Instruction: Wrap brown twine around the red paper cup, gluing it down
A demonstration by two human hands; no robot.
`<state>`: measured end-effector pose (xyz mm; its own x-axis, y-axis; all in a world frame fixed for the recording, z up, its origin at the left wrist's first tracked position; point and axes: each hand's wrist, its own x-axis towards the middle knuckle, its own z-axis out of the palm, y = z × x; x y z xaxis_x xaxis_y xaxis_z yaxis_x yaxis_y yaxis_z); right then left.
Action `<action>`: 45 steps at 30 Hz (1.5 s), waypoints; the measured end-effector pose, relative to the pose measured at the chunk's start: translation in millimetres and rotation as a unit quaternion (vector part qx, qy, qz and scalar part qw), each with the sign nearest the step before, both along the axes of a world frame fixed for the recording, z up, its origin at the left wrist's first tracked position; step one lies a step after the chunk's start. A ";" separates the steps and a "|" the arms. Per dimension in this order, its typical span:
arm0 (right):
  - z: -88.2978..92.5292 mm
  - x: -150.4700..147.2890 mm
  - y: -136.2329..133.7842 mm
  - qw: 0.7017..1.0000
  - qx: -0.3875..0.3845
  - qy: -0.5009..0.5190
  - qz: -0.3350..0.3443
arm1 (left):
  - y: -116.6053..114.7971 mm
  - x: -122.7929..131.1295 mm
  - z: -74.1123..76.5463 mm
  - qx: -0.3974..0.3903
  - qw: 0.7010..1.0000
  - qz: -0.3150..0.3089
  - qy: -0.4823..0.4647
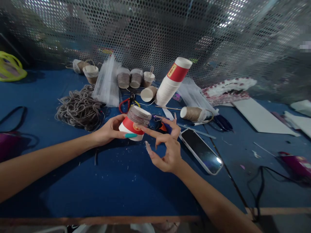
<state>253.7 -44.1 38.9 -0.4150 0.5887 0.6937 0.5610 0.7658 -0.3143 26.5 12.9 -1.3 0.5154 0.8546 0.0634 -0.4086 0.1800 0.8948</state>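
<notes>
A red and white paper cup (127, 124) is tilted above the blue table, with grey-brown cord (138, 116) wound round its upper part. My left hand (112, 128) grips the cup from the left, thumb across its lower side. From the right, my right hand (168, 149) reaches in with its fingers apart. Its index fingertip is at the cup's side, just under the wound cord. A loose heap of grey-brown cord (79, 108) lies to the left. Behind the cup are red-handled scissors (124, 105), partly hidden.
A tall leaning stack of paper cups (168, 86) stands behind. Several cord-wrapped cups (123, 77) line the back near the perforated metal screen (145, 32). A phone (201, 150) lies right of my hand. White sheet (262, 116) and purple pouch (295, 165) are farther right.
</notes>
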 end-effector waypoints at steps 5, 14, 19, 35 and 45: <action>-0.3 1.7 -0.5 1.000 0.009 0.006 -0.002 | -0.3 -0.5 -0.4 0.006 1.000 -0.007 0.002; 1.0 -2.5 -3.5 0.999 0.027 -0.015 0.006 | -1.2 1.7 0.3 0.030 0.999 0.016 0.033; 2.7 -4.4 -4.9 1.000 0.012 -0.021 -0.019 | -2.7 2.4 1.8 0.039 0.998 0.031 0.046; 4.2 0.9 -2.7 0.999 0.019 -0.032 -0.016 | -0.5 -0.3 3.2 -0.016 0.998 -0.056 -0.016; 3.4 0.8 -3.3 1.000 -0.004 -0.023 -0.009 | 0.1 -1.8 5.1 -0.031 0.993 -0.111 -0.030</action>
